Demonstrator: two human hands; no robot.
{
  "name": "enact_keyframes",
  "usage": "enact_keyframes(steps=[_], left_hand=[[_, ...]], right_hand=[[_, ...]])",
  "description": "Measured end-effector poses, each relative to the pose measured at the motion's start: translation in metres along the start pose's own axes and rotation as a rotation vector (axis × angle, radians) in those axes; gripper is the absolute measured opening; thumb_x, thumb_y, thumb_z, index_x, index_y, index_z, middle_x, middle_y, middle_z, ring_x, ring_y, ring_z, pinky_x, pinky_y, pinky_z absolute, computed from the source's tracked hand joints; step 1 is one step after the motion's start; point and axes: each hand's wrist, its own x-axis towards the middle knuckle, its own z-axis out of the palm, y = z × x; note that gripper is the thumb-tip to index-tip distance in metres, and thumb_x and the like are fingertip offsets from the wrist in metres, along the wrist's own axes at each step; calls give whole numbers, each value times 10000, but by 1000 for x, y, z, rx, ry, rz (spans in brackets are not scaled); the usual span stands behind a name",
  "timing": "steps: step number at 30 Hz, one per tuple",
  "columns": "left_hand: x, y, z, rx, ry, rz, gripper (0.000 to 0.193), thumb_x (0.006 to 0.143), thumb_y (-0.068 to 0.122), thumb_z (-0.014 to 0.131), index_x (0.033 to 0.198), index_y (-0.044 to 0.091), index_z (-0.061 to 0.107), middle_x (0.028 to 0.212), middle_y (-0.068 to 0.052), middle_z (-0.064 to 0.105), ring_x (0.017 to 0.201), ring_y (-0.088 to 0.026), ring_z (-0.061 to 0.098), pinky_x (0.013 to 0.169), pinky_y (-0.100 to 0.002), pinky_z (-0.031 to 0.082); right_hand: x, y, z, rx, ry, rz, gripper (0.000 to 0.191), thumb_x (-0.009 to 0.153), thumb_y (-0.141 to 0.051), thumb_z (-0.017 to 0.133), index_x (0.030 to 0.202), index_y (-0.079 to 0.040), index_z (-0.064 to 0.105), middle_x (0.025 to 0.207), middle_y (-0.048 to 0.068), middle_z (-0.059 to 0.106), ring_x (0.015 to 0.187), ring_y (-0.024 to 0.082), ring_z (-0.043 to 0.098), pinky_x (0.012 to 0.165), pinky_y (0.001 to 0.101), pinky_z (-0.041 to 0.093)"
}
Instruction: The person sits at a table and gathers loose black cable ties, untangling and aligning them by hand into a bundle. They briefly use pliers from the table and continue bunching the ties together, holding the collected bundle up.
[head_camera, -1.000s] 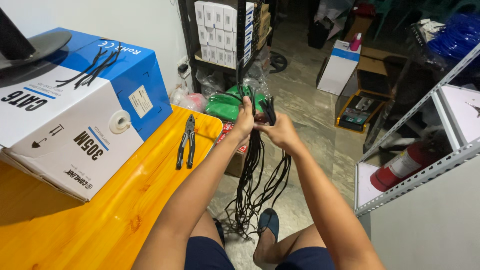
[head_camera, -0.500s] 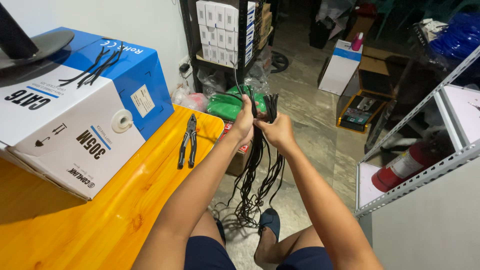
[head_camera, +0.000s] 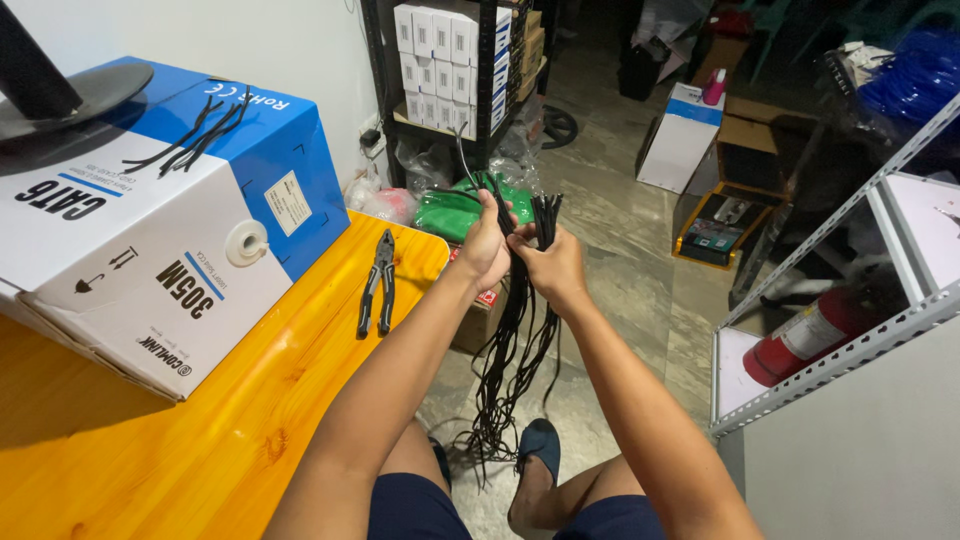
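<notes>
My left hand (head_camera: 487, 243) and my right hand (head_camera: 553, 264) are closed side by side around the top of a bundle of long black cable ties (head_camera: 513, 340). The bundle hangs down between my knees toward the floor, its tips fanning out by my foot. The upper ends stick up above my fingers. A single black strand rises from my left hand. Both hands are out past the edge of the yellow wooden table (head_camera: 200, 430).
Black pliers (head_camera: 377, 284) lie on the table near its far corner. A large blue and white cardboard cable box (head_camera: 150, 220) fills the table's left side. A shelf with white boxes (head_camera: 450, 50) stands behind, a red fire extinguisher (head_camera: 805, 335) under the grey rack (head_camera: 860, 330) at right.
The hands and the bundle have barely shifted; the grip on the ties stays the same. The view has dipped slightly.
</notes>
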Motion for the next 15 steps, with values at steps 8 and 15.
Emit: enact_keyframes(steps=[8,15], left_hand=[[-1,1,-2,-44,-47,4,603,993,658,437,1195,92,483,972,-50,498,863,-203,589,811,-373,521],[7,-6,-8,27,-2,2,534,1006,617,447,1177,114,484,953,-43,529,814,-171,573,751,-344,523]], right_hand=[[-4,1,4,61,15,-30,176,864,-90,780,1016,-21,725,898,24,759,815,83,691,744,262,561],[-3,-4,4,43,-11,-76,217,880,-49,773,1084,-11,709,965,54,760,876,99,684,795,276,565]])
